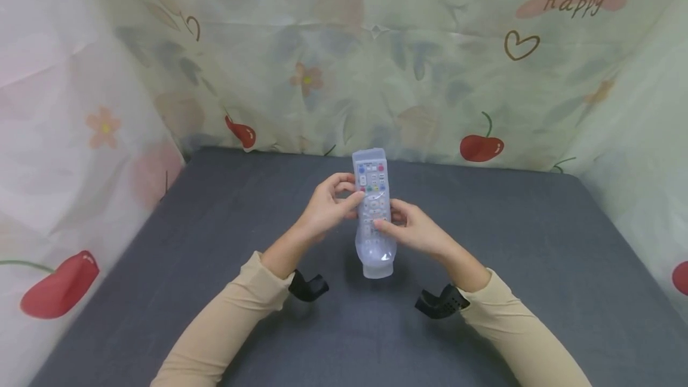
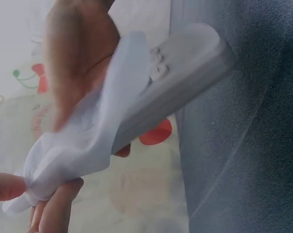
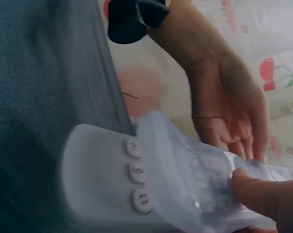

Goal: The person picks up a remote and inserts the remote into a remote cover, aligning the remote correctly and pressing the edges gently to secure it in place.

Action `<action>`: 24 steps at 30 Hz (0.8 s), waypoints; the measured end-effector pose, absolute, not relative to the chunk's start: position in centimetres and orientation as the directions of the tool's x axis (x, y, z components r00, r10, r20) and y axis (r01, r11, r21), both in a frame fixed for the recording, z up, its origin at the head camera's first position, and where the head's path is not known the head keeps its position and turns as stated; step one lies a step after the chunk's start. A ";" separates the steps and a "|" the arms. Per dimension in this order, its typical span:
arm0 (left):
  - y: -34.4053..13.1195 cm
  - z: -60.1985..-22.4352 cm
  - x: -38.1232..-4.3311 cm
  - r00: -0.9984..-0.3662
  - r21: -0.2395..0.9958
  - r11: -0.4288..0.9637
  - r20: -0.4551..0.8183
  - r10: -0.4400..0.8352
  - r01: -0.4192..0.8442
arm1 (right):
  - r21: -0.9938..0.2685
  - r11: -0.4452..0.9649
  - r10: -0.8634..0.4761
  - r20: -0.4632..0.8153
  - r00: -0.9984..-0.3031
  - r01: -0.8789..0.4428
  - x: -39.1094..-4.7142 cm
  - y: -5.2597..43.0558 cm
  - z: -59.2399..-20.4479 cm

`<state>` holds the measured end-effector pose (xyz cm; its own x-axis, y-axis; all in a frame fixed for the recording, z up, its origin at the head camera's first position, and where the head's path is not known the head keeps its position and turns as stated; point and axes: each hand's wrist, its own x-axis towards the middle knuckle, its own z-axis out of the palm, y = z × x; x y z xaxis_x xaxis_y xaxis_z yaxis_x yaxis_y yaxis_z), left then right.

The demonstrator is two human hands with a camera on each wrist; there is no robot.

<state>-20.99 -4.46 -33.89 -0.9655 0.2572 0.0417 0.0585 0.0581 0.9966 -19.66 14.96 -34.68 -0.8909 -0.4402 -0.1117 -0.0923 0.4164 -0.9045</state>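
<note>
tan sleeves reach in closest to the head camera, pushed back from both wrists, each wrist wearing a black mount. below them spreads the desk, dark grey and matte, with a cloth-like weave in the wrist views and a thin pale line running across it in the left one. its far edge runs nearly straight and meets a hanging sheet, pale green and creased, with more printed sheets closing off the left and right sides. they bear red cherries, outlined hearts, orange flowers, faint leaves and the word "happy" on pink patches.

in the middle of this enclosure a pale remote control is held up off the desk, buttons toward the head camera, over a soft shadow. a translucent cover wraps most of it; the lower end sticks out bare, and the wrist views show a few round buttons at the cover's mouth. the left hand has a closed grip on the upper part, thumb in front and fingers behind, pinching the cover. the right hand has a similar grip lower down on the other side, its thumb pressed on the covered face.
</note>
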 end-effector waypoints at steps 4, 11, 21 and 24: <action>-4.4 -34.0 -21.0 -0.964 0.998 0.043 0.042 0.262 0.055 | -0.898 0.424 -0.470 -0.105 -0.877 -0.120 -19.5 14.9 -35.0; -4.2 -34.4 -21.0 -0.962 0.999 0.031 0.029 0.271 0.039 | -0.898 0.436 -0.451 -0.167 -0.877 -0.053 -19.5 15.1 -34.9; -3.7 -35.0 -20.5 -0.967 0.995 0.090 0.006 0.254 0.030 | -0.899 0.429 -0.482 -0.150 -0.863 -0.083 -19.3 15.1 -34.7; -3.7 -35.0 -20.4 -0.974 0.995 0.098 -0.001 0.228 0.022 | -0.904 0.413 -0.462 -0.104 -0.881 -0.110 -19.6 15.3 -34.5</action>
